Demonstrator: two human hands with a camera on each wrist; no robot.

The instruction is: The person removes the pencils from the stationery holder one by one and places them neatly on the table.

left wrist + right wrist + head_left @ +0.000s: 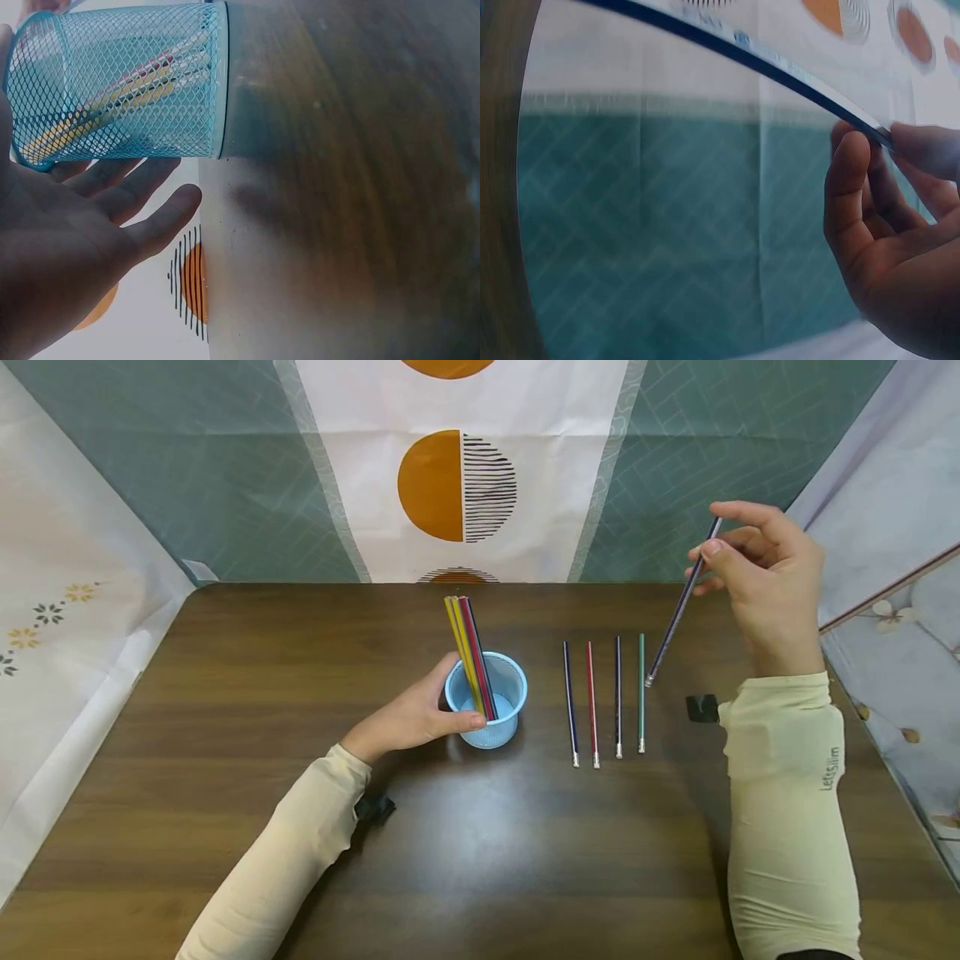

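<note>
My left hand [412, 714] holds a light blue mesh pencil cup [491, 737], the thumb over its near rim and the fingers round its far side. Several pencils, yellow, red and dark, lean in the cup; their lower parts show through the mesh [150, 135] in the left wrist view. Raised at the right, my right hand [776, 581] pinches a dark blue pencil [678, 617] near its upper end, metal-tipped end down. Between the hands lie a navy pencil [571, 702], a red pencil [592, 703], a dark pencil [618, 696] and a green pencil [641, 693], roughly parallel.
The brown wooden table [247, 710] meets a patterned curtain [540, 468] at its far edge. White flowered cloth [67, 552] hangs at the left, with more cloth at the right. A small black piece [702, 708] shows beside the right wrist.
</note>
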